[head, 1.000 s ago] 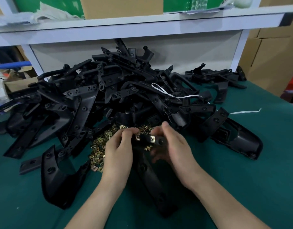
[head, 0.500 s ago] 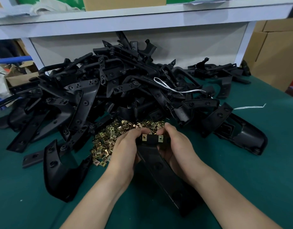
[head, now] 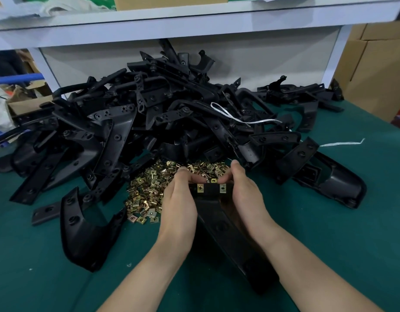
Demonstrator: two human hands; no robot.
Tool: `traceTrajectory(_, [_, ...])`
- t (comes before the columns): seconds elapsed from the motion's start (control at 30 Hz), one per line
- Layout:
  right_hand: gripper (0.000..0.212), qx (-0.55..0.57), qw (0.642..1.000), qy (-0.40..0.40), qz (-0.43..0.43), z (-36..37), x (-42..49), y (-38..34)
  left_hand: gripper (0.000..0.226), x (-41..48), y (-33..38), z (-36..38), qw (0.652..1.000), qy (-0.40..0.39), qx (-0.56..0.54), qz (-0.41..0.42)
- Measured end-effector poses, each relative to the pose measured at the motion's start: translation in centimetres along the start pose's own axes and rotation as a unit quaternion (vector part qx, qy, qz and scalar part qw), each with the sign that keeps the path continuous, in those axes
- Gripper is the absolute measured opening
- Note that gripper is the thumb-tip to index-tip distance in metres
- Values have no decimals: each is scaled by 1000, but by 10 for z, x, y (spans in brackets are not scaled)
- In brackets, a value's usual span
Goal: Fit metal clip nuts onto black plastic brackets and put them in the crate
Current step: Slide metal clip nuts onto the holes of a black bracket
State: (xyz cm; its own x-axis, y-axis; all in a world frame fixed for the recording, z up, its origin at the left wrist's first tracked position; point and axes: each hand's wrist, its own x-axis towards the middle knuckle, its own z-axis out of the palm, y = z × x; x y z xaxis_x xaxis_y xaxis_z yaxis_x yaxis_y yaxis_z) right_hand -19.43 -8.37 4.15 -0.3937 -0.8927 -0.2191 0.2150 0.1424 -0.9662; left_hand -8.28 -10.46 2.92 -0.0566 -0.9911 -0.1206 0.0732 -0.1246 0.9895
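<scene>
Matte black bracket [head: 219,224] (2 brassy clips [head: 200,188])

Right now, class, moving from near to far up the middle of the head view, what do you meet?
The held black bracket → left hand and right hand gripping its far end → loose clip nuts → heap of black brackets → white shelf.
</scene>
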Motion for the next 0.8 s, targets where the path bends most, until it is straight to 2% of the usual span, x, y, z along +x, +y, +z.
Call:
traceTrajectory(0.13, [53, -7, 1000, -9, -1, 1, -1, 0, 42, -2, 1, 2, 999, 21, -20, -13])
traceTrajectory(0.23, [52, -10, 1000, -15, 8, 1, -1, -2, 36, -2, 0, 1, 999, 33, -34, -27])
traceTrajectory(0.4, [37, 48, 998, -41, 23, -3, 1, -5, 21, 7, 3, 0, 995, -22, -85, -44])
traceTrajectory(0.5, [16, 59, 993, -97, -43, -9, 2, -2, 17, 15, 8, -8, 986, -56, -142, -70])
traceTrajectory(0.57, [10, -39, 984, -99, -143, -11, 0, 3, 18, 18, 11, -15, 976, -81, -185, -87])
traceTrajectory(0.63, [10, -147, 955, -67, -249, -9, -5, 8, 21, 21, 12, -19, 974, -87, -178, -107])
traceTrajectory(0.7, [11, -224, 911, -39, -343, -5, -8, 13, 21, 20, 12, -17, 983, -73, -123, -111])
traceTrajectory(0.8, [18, -355, 822, 10, -445, -3, -8, 14, 15, 16, 7, -12, 1000, -18, 11, -13])
